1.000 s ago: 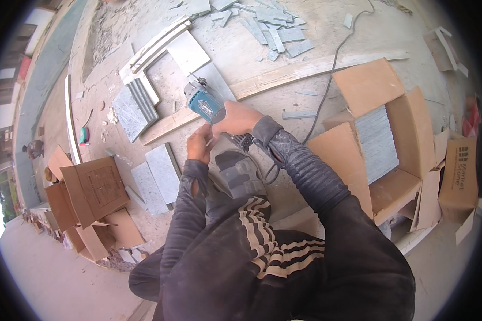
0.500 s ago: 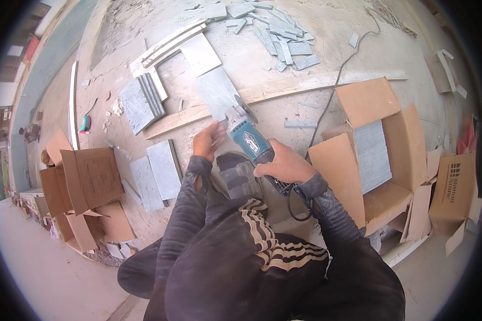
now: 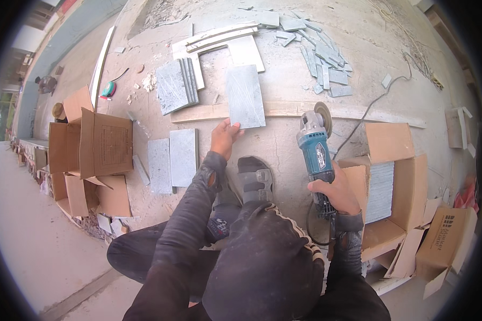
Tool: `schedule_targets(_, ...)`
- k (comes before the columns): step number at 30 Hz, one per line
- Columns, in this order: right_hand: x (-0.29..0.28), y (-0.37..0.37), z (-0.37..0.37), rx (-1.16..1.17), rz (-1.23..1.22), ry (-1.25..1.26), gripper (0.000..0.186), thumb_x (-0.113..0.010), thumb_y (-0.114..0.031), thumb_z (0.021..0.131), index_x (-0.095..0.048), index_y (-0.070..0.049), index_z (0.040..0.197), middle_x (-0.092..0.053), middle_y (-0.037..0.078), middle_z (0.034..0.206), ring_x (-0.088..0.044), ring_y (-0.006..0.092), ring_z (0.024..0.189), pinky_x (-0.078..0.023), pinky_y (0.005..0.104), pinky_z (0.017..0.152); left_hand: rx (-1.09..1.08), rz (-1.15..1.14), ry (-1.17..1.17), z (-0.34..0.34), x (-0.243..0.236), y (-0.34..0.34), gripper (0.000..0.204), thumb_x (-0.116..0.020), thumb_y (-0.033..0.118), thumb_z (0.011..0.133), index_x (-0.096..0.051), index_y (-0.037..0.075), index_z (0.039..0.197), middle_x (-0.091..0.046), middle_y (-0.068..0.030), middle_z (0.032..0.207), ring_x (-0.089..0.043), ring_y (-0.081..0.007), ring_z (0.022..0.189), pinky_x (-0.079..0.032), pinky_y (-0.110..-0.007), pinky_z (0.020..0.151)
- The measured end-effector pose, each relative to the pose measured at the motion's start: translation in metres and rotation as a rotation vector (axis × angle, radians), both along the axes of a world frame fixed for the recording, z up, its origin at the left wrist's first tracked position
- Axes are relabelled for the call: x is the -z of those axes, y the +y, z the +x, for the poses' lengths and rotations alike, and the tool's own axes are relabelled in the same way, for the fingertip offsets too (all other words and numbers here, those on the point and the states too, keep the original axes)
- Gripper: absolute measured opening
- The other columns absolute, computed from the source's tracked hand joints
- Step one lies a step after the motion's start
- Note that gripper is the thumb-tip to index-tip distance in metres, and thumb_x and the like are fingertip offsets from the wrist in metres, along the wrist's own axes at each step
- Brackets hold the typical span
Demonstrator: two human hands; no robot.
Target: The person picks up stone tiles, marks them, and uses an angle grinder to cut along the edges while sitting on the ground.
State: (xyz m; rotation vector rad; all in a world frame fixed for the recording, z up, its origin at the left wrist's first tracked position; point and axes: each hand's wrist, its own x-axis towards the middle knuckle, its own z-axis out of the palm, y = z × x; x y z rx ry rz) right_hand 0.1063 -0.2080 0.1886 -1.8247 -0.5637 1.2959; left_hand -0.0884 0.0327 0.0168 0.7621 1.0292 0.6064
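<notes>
My right hand (image 3: 339,188) is wrapped round the rear body of a teal angle grinder (image 3: 314,150). Its cutting disc (image 3: 323,117) stands upright at the far end, apart from the stone; I cannot tell whether it spins. The fingers of my left hand (image 3: 225,140) close on the near left corner of a grey stone tile (image 3: 245,96). That tile rests across a long wooden board (image 3: 297,109), its near end sticking out toward me. Pale scratch lines cross its face. My sandalled foot (image 3: 255,179) is just below the tile.
Stacked grey tiles (image 3: 172,88) lean left of the board; two more tiles (image 3: 183,158) lie nearer. Stone offcuts (image 3: 326,59) are heaped at the far right. Open cartons stand left (image 3: 106,142) and right (image 3: 393,140), the latter holding tiles. A power cord (image 3: 367,109) crosses the floor.
The grinder in my right hand has moved right, away from the tile. My left hand has come onto the tile's near corner. The whole view has shifted.
</notes>
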Motion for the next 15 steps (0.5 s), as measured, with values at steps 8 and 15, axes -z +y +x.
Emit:
schedule_targets(8,0.005,0.014,-0.007,0.023,0.002,0.040,0.052,-0.072,-0.015,0.069,-0.053,0.001,0.115,-0.056,0.004,0.088,-0.055,0.0136,0.076,-0.046,0.0277,0.068,-0.056,0.171,0.035,-0.075,-0.060,0.071,0.024,-0.057,0.005,0.096,-0.055,-0.001,0.119,-0.063,-0.0066,0.107,-0.063,-0.0146,0.096,-0.056,-0.029,0.088)
schedule_targets(15,0.000,0.026,-0.016,0.027,-0.041,0.108,0.048,-0.072,-0.014,0.069,-0.054,0.000,0.112,-0.056,0.004,0.085,-0.054,0.0137,0.072,-0.046,0.0281,0.065,-0.291,-0.021,-0.062,-0.119,-0.077,0.118,0.023,-0.051,0.005,0.098,-0.051,-0.008,0.117,-0.056,-0.0142,0.114,-0.061,-0.0265,0.106,-0.055,-0.032,0.095)
